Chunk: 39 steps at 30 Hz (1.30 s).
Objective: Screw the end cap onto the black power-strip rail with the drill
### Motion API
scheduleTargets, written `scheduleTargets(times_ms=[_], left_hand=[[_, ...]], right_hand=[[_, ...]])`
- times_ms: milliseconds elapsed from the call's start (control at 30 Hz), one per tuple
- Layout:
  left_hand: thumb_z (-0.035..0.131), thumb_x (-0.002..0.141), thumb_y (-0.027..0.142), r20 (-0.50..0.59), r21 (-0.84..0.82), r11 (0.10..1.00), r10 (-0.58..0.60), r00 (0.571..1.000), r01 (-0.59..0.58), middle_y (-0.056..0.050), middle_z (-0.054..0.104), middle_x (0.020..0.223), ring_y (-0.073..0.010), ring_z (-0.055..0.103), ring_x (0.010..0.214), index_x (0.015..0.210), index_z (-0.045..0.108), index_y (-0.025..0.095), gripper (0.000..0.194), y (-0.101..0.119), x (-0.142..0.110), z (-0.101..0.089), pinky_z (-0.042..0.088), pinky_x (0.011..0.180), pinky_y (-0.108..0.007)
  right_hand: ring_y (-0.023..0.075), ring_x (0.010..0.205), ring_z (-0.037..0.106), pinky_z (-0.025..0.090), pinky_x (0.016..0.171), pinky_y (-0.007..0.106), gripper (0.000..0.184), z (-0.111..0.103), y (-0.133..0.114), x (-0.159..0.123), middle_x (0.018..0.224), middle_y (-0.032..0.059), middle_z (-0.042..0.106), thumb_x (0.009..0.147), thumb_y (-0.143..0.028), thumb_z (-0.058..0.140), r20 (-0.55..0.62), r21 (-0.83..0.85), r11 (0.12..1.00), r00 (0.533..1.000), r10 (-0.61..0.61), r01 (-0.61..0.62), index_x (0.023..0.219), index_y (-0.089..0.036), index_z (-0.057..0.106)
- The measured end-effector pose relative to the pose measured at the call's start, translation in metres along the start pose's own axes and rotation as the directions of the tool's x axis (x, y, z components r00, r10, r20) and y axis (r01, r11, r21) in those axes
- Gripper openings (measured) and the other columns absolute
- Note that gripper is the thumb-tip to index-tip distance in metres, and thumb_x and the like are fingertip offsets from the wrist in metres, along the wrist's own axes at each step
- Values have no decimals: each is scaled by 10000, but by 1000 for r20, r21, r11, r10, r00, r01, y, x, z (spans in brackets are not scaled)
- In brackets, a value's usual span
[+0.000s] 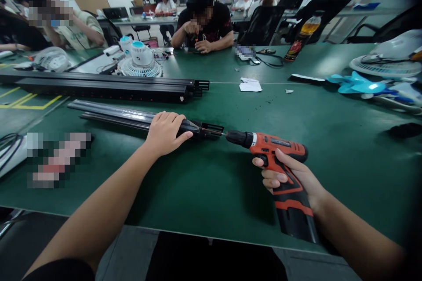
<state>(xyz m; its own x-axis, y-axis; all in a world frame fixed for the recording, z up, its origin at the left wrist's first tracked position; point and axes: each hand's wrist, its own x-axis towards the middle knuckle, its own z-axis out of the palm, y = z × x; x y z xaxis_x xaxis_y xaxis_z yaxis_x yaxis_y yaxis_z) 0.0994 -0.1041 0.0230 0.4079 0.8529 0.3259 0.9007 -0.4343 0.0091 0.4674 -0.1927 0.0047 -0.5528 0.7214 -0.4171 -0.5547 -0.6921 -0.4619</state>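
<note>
My right hand (290, 175) is wrapped round the grip of a red and black cordless drill (275, 142), its index finger at the trigger. The drill points left, and its thin bit meets the slotted end of a long black profile (125, 116) lying on the table. Where exactly the tip sits in that end is too small to tell. Over the profile, close to this end, my left hand (166, 134) grips from above with its thumb along the near side; the far fingertips are hidden behind the profile.
More long black profiles (108, 88) lie behind on the green table (211, 184). White fan parts (141, 59), a scrap of paper (250, 85), blue fan blades (358, 83) and a drink bottle (302, 38) are farther off. Opposite, a person (204, 13) handles something small.
</note>
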Motion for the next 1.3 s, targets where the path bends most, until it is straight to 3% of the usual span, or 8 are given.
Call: scheduleTargets(times_ms=[167,333,633,833,1033,1300], left_hand=[[423,1015,622,2,3,1000,6,1000,-6,-154,676,1229,-353,576,1165,1273,633,183,551,-1,0,1,365,1118,-535],[414,1021,627,-8,24,1000,18,1000,-18,-140,680,1218,-344,580,1146,1274,626,203,537,-3,0,3,384,1097,-530],[415,1021,615,-3,11,1000,12,1000,-12,-152,676,1222,-352,575,1150,1270,632,180,546,0,0,0,373,1108,-543],[412,1024,615,-10,35,999,21,1000,-21,-140,681,1212,-339,582,1134,1272,625,190,536,-2,0,1,381,1104,-530],[425,1012,605,-11,23,1000,17,1000,-17,-145,683,1203,-347,582,1132,1268,634,196,526,-1,0,1,390,1094,-539],[444,1009,603,5,1,1000,8,1000,-8,-150,670,1221,-351,573,1158,1283,633,194,527,-3,0,1,366,1109,-537]], right_hand=[[60,492,376,510,531,152,358,-1,0,0,557,-59,444,834,-425,854,-5,2,999,999,36,-36,968,-128,705],[60,481,337,510,523,152,315,1,-1,0,551,-67,427,851,-407,836,-12,-13,1000,1000,8,-8,977,-153,699],[45,461,325,502,493,171,269,4,1,0,728,-13,604,855,-360,829,-26,-2,999,999,-40,40,981,-161,698],[71,479,378,495,526,168,339,-2,-1,1,536,-61,439,857,-407,832,0,31,999,999,43,-43,975,-114,708],[96,530,456,465,530,159,370,-4,-3,-1,524,-66,395,823,-433,845,-23,37,994,995,100,-99,989,-141,690],[95,520,426,444,531,177,387,-5,-4,0,536,-78,365,818,-444,835,-44,4,996,996,84,-84,1011,-160,657]])
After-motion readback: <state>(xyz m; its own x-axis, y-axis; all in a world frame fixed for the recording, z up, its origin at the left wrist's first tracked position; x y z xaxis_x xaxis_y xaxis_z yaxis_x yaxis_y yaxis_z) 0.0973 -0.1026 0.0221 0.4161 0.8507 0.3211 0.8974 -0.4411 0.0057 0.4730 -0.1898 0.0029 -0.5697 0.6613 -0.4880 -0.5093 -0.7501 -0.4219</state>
